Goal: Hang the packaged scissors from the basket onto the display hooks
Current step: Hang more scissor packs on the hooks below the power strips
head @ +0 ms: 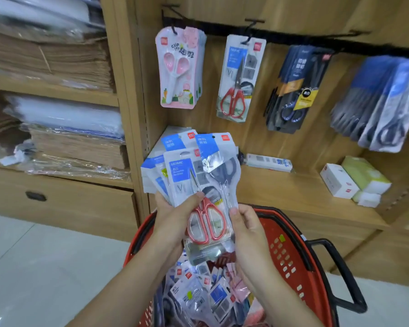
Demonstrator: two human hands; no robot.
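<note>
1. Over the red basket [291,251], close to the shelf front, the left hand [172,213] grips a fan of scissor packs [172,147], thumb pressed across the front one and fingers curled behind.
2. The right hand [248,230] pinches the right edge of the front packs, thumb on the clear plastic. Whether it holds the red-handled pack [187,175] or the grey-handled pack [222,161] beside it, I cannot tell.
3. More packs lie loose in the basket below.
4. The step in hand looks like drawing one pack out of the fan. It should go best if the left thumb eases just enough to free a single pack.
5. The red-handled pack likely belongs with the matching hung packs [236,79], second hook [250,31] from the left, up and far.
6. Lift it by the top edge, printed face outward, and thread its hang hole over the hook tip.
7. The plastic looks slick, so the fan may slide.
</note>
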